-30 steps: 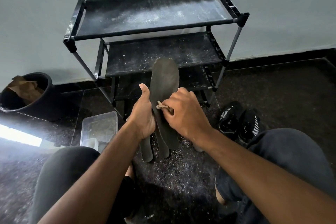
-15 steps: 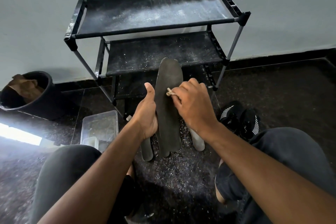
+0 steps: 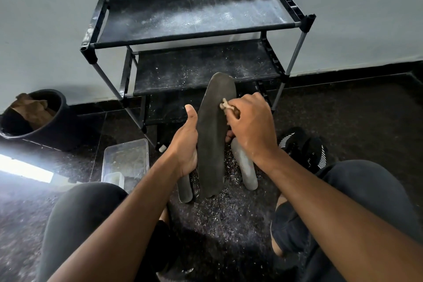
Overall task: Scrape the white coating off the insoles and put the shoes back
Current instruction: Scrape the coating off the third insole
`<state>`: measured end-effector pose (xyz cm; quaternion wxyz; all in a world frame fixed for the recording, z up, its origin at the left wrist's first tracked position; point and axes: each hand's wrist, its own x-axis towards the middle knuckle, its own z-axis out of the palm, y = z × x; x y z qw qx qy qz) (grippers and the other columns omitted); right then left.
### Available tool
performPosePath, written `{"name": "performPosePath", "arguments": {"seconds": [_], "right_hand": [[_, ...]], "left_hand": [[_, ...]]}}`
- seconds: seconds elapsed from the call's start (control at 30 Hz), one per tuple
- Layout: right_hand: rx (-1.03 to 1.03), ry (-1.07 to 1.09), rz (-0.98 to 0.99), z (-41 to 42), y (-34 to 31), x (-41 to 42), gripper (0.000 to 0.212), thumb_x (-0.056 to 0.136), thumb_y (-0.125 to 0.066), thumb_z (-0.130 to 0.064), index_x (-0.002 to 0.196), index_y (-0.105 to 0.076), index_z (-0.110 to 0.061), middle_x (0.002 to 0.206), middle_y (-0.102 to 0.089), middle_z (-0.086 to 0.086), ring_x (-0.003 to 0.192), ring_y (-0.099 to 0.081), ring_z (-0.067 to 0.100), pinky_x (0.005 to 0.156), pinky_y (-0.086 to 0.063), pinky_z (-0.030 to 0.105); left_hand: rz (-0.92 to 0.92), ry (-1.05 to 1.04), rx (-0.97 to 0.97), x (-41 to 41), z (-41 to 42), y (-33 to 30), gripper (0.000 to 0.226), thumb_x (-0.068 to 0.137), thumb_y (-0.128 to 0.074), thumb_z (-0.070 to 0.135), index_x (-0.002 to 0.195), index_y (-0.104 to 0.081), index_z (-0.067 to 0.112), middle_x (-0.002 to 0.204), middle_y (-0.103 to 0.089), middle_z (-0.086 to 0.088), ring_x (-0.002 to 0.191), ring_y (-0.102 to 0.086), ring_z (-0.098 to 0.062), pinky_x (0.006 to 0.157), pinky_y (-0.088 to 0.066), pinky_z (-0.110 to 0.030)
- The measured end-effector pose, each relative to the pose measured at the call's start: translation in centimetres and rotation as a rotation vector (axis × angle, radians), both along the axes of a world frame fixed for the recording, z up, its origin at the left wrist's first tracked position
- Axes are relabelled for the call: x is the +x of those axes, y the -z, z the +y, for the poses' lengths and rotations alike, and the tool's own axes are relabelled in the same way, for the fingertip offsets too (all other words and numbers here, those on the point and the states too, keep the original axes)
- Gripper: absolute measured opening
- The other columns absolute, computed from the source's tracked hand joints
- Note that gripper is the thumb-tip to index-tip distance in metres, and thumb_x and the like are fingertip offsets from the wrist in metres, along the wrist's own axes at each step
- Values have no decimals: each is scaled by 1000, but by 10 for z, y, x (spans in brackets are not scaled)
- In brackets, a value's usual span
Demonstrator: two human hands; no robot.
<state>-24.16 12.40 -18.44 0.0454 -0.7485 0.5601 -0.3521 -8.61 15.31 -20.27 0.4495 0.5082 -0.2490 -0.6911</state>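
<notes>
I hold the insole (image 3: 215,135) upright in front of the rack (image 3: 196,39), its heel end down over the white scrapings (image 3: 219,210) on the floor. My left hand (image 3: 184,144) grips its left edge, thumb straight up along it, the other fingers curled behind where I cannot see them. My right hand (image 3: 251,126) pinches a small tan scraper (image 3: 225,105), its tip touching the insole's upper half.

The insole looks thin and floppy, braced only at one edge, so I judge that a hard stroke could buckle it or twist it out of my grip. The scraper is tiny and could slip from my fingers or skid off the edge toward my left thumb. Two more insoles (image 3: 245,167) lie below, and the shoes (image 3: 304,149) wait to the rack's right, near my knee, where falling dust may reach them.
</notes>
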Motion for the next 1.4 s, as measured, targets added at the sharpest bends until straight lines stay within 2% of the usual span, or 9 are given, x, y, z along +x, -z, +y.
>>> {"name": "performPosePath", "arguments": {"seconds": [0.13, 0.23, 0.43, 0.7, 0.8, 1.03, 1.17, 1.27, 1.4], "right_hand": [[21, -126, 11, 14, 2, 11, 12, 90, -67, -23, 89, -73, -13, 78, -61, 0, 80, -49, 19, 70, -46, 41], [32, -285, 74, 26, 4, 19, 14, 92, -65, -23, 88, -73, -12, 79, -63, 1, 82, -53, 20, 70, -46, 41], [22, -5, -18, -4, -3, -5, 13, 91, -65, -24, 88, -73, -13, 80, -61, -1, 81, -50, 19, 74, -47, 43], [-47, -162, 95, 14, 7, 8, 13, 91, -69, -26, 95, -76, -16, 87, -60, -1, 84, -51, 18, 70, -46, 39], [-41, -165, 47, 8, 6, 4, 12, 89, -72, -28, 97, -78, -20, 95, -61, -3, 89, -52, 19, 74, -45, 38], [6, -342, 144, 27, 15, 20, 7, 89, -70, -17, 91, -77, -14, 85, -61, -2, 86, -52, 19, 69, -45, 39], [-14, -207, 153, 14, 7, 9, 7, 88, -71, -24, 90, -75, -18, 86, -63, -4, 87, -51, 19, 71, -44, 39], [-19, -93, 88, 7, 4, 3, 9, 89, -70, -24, 90, -74, -17, 87, -63, -4, 87, -50, 19, 74, -44, 39], [11, -257, 112, 23, 13, 16, 6, 86, -72, -21, 85, -74, -15, 82, -61, -2, 85, -49, 18, 71, -45, 38]], "left_hand": [[2, -3, 6, 1, -1, 3, 87, 97, -24, 75, 139, -63, 9, 135, -68, -18, 123, -67, -29, 107, -53, -46], [14, -17, 20, 0, -2, 3, 87, 97, -23, 76, 140, -61, 11, 134, -68, -16, 126, -65, -27, 109, -50, -46], [-24, 4, 3, 0, 0, -1, 92, 96, -24, 75, 129, -69, 3, 121, -72, -24, 104, -74, -30, 91, -61, -38], [20, -36, 24, 0, -2, 2, 87, 98, -20, 74, 141, -61, 11, 138, -67, -14, 131, -62, -25, 117, -43, -45], [19, -48, 27, 1, -3, 2, 86, 99, -21, 73, 141, -61, 11, 137, -67, -14, 130, -63, -25, 115, -45, -44], [-45, -116, 3, 2, -3, 4, 84, 100, -25, 72, 134, -64, 6, 130, -71, -15, 122, -68, -25, 111, -50, -43], [21, -117, -4, 2, -3, 3, 87, 98, -24, 73, 140, -60, 5, 137, -66, -18, 130, -62, -29, 116, -45, -45], [-28, -92, -13, -2, -1, 1, 85, 100, -22, 71, 136, -64, 6, 133, -69, -17, 126, -65, -29, 104, -54, -39], [-43, -90, -14, -2, -1, 1, 85, 100, -22, 71, 136, -63, 6, 132, -70, -15, 125, -66, -25, 113, -48, -42]]}}
